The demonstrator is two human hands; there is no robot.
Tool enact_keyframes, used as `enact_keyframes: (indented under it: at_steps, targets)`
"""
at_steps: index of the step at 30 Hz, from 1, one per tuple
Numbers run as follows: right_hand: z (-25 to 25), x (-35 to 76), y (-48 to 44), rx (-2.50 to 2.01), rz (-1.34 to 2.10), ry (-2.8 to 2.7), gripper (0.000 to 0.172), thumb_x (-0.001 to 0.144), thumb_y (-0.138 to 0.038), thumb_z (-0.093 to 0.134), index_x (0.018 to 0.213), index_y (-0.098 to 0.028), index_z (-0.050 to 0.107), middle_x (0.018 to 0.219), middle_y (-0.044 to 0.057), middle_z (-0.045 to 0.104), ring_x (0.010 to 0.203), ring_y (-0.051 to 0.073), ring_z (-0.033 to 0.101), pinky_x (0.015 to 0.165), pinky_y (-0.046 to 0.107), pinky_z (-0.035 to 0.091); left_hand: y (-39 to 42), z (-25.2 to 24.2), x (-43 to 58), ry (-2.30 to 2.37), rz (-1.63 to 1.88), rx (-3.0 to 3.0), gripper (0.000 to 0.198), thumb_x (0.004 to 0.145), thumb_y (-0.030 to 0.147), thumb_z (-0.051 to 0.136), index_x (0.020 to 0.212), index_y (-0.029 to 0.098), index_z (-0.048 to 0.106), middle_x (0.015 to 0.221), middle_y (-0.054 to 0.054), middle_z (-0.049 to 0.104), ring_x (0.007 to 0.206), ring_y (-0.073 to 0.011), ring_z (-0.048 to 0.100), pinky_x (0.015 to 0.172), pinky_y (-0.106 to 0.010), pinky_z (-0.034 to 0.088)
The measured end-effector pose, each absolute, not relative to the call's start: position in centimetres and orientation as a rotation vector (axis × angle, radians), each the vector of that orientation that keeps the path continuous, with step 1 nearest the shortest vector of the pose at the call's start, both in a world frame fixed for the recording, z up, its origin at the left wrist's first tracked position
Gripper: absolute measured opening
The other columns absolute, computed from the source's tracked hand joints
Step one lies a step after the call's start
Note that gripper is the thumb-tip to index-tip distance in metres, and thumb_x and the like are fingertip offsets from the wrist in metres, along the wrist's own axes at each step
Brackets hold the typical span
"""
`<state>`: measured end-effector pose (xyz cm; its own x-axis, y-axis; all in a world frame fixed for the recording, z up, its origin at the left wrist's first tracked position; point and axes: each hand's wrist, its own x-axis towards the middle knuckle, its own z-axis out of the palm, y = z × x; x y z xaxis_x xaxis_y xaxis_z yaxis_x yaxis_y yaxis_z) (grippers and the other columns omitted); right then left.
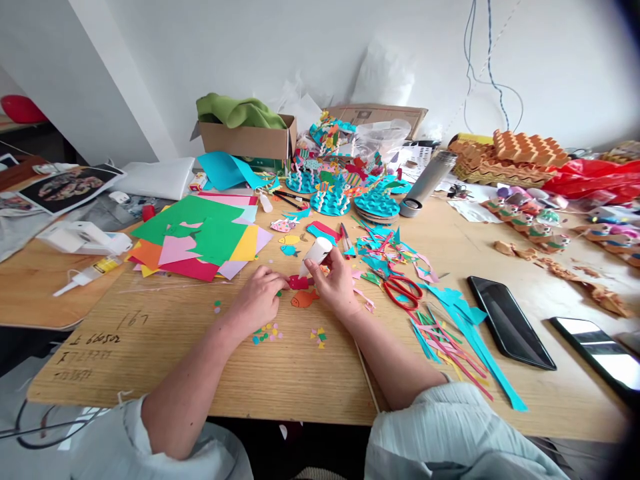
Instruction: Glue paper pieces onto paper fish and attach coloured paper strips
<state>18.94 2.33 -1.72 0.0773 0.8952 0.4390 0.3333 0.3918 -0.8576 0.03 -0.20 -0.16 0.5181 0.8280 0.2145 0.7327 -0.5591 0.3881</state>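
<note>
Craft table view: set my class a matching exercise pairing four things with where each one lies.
Things:
1. white tube
2. red-handled scissors
3. orange paper fish
4. black phone

Places:
A. right of the teal paper strips
B. gripped in the right hand
C. among cut paper scraps
D. on the table beside the right hand

Pairs: 1-B, 2-C, 3-D, 4-A
</note>
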Motion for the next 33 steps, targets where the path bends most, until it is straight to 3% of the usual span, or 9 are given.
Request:
enact_keyframes:
  at_steps: [33]
  targets:
    - [-1.31,18.69,1.85,-1.172,0.511,-1.662,0.022,0.083,-0.039,0.063,0.087,-0.022,0.049,0.077,0.001,0.06,0.069,0.017,0.059,0.065,0.029,0.046,-0.26,-0.16,0.06,1.334,0.539,2.518,0.048,0.071,-0.007,0.047,0.102,0.02,0.071,0.109,-0.004,0.072,0.104,-0.0243,0.051,0.097,-0.04,0.047]
